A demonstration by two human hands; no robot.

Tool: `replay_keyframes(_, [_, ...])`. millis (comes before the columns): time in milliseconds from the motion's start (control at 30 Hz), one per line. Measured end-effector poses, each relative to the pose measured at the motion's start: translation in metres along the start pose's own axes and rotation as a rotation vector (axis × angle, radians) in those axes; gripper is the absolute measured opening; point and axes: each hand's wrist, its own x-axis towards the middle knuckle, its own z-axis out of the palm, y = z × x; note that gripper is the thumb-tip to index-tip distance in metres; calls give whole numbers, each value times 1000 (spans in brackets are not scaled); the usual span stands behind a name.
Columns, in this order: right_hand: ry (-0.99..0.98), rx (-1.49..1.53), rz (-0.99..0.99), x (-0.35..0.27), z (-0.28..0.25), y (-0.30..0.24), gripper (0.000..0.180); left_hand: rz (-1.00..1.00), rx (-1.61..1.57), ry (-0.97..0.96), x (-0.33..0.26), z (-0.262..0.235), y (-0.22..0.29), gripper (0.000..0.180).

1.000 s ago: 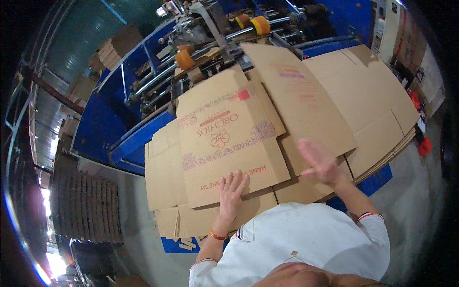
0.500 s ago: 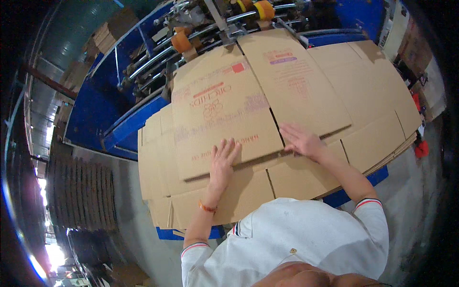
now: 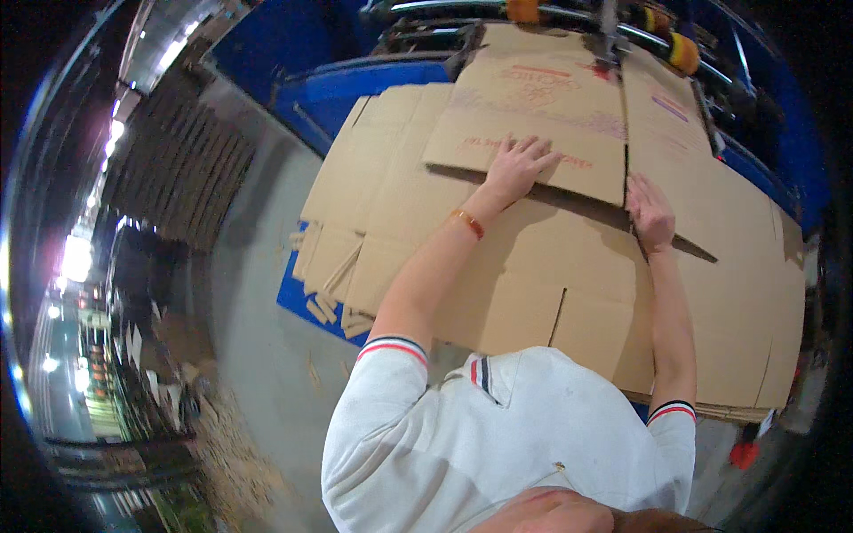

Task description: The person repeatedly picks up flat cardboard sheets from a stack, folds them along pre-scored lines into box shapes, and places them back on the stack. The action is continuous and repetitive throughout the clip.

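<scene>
A printed flat cardboard box blank (image 3: 551, 124), slotted down its near side, lies over plain cardboard blanks (image 3: 506, 284). Its far end reaches the machine's rollers and a metal bracket. My left hand (image 3: 522, 169) rests on the blank close to its near edge, palm down, fingers slightly spread. Beside the slot, my right hand (image 3: 651, 213) presses against the near edge with its fingers stretched forward. Its thumb is hard to make out. Both arms reach forward, and an orange band circles my left wrist.
The blue machine (image 3: 346, 75) with metal shafts and orange rollers (image 3: 684, 53) stands beyond the blanks. At left are stacked cardboard sheets (image 3: 178, 169) on the grey floor (image 3: 267, 293). Cardboard scraps (image 3: 322, 309) lie by the stack's left corner; a red object (image 3: 743, 456) sits low at right.
The printed blank has slid away from me, further under the rollers. Both hands have moved forward with it, my arms now straighter. My view has also shifted, showing more floor at left.
</scene>
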Motion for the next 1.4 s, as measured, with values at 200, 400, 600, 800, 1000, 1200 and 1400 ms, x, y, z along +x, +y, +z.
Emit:
replay_keyframes(200, [-44, -147, 19, -9, 12, 14, 35, -136, 107, 102, -5, 7, 6, 36])
replay_keyframes(400, [-246, -309, 238, -31, 35, 45, 51, -208, 29, 146, -6, 27, 1, 29])
replay_keyframes(600, [-182, -524, 418, 7, 63, 79, 64, -615, 246, 177, 38, 46, -34, 33])
replay_keyframes(800, [26, -453, 355, 3, 58, 80, 63, -839, 615, 285, -105, 13, -110, 29])
replay_keyframes(1000, [61, -366, 268, 1, 50, 68, 50, -1407, 88, -277, -157, -96, -116, 27])
replay_keyframes(1200, [22, -311, 390, 1, 44, 62, 43, -1446, 99, -139, -153, -108, -132, 52])
replay_keyframes(1400, [86, -326, 309, 5, 43, 53, 40, -1293, 346, -79, -137, -133, -119, 51])
